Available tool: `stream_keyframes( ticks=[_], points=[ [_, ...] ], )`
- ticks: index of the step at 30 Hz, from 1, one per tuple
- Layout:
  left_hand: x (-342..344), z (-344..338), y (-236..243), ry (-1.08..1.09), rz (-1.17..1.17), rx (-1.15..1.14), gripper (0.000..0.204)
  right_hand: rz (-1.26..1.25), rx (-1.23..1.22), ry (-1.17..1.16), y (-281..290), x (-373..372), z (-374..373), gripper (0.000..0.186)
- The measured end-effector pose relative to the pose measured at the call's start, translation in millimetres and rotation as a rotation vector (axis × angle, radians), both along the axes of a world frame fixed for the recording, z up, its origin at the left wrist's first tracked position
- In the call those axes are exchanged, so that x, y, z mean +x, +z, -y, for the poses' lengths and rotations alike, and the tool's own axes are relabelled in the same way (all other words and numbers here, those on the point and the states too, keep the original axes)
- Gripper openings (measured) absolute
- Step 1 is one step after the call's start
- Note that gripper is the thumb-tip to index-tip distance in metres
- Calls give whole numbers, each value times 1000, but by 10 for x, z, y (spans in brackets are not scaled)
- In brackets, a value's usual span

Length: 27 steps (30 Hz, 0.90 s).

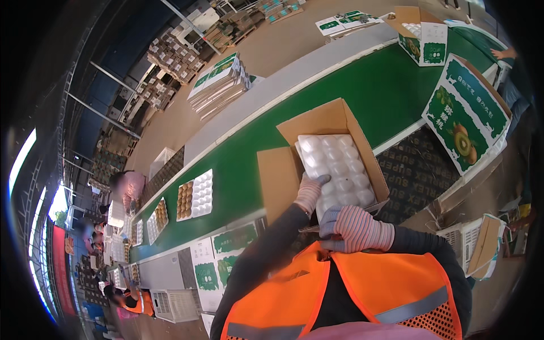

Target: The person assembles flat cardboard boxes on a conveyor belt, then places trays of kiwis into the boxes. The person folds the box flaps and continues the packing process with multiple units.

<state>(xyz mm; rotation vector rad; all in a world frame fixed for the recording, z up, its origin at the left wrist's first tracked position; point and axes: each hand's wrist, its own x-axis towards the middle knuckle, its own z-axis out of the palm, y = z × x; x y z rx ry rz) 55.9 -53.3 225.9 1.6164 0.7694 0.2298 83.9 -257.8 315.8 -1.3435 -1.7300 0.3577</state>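
Note:
An open cardboard box sits at the near edge of the green conveyor, holding a white foam tray of bumpy cells. My left hand, in a striped glove, grips the tray's left side, thumb on top. My right hand, also gloved, is bent at the tray's near edge, gripping it; some fingertips are hidden. A long cardboard flap sticks out to the left of the box.
Along the green conveyor lie trays of brown fruit. Printed boxes stand at the right beside a co-worker's hand. Co-workers work at the left. Flattened cartons are stacked beyond the conveyor; a white crate is lower left.

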Motion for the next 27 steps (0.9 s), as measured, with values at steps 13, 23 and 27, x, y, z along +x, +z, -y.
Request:
stream_keyframes(
  ticks=[13,23,27],
  points=[
    [174,-45,-384,-680,-791,959,63,724,-648,25,517,703,-828,26],
    [-795,-2050,285,162,362,137,20,705,-930,36,-123,887,-1343,33],
    [-1666,-3438,-693,693,-803,758,33,662,-1013,57,80,832,-1367,46]
  ],
)
